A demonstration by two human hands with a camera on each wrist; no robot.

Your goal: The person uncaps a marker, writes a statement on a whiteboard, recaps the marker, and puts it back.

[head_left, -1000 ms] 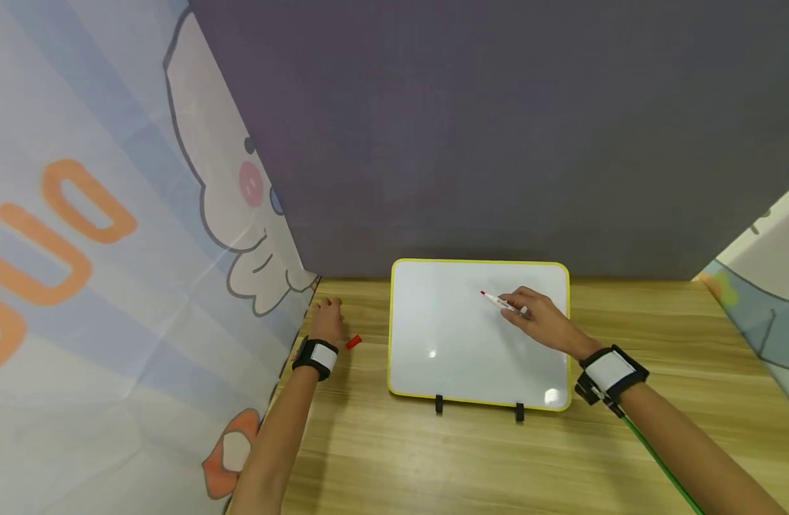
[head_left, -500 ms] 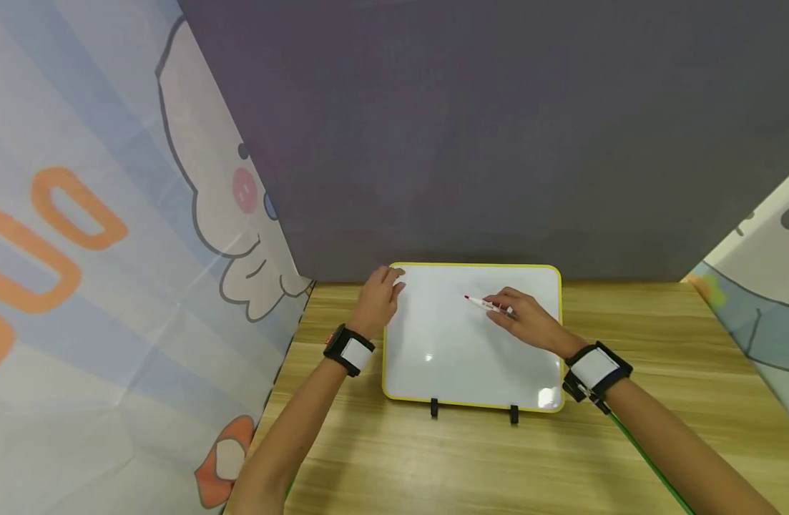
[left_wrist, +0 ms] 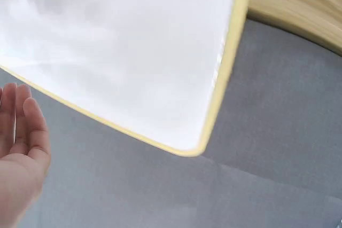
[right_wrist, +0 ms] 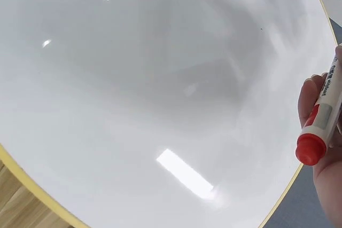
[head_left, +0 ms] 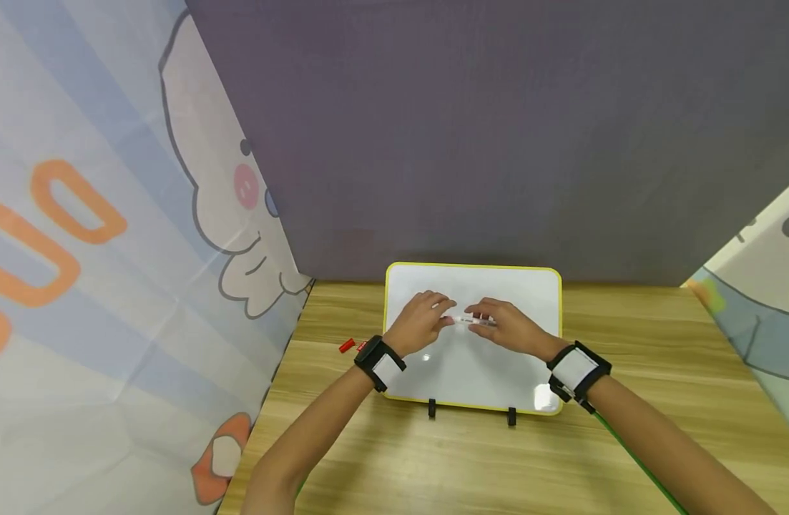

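Note:
My right hand (head_left: 508,327) pinches a white whiteboard marker (head_left: 474,321) over the whiteboard (head_left: 471,379). The marker's red back end (right_wrist: 310,149) shows large in the right wrist view; its writing tip points left. Facing it, my left hand (head_left: 421,322) is over the left part of the board, fingertips right at the marker's tip. Lightly bent fingers of the left hand (left_wrist: 24,148) appear beyond the board's yellow rim in the left wrist view, and nothing shows between them. A red marker cap (head_left: 347,345) lies on the table, left of the board.
Two black feet (head_left: 432,408) hold the whiteboard's lower edge on the wood-grain table (head_left: 458,465). A dark grey panel (head_left: 484,143) stands behind the board. Cartoon-printed sheets hang at the left (head_left: 143,286) and right (head_left: 767,300). A green cord (head_left: 639,461) runs along the right forearm.
My left hand has moved right from beside the red cap, past the board's upper left corner, to the marker's tip. The right hand has shifted slightly left and down with the marker.

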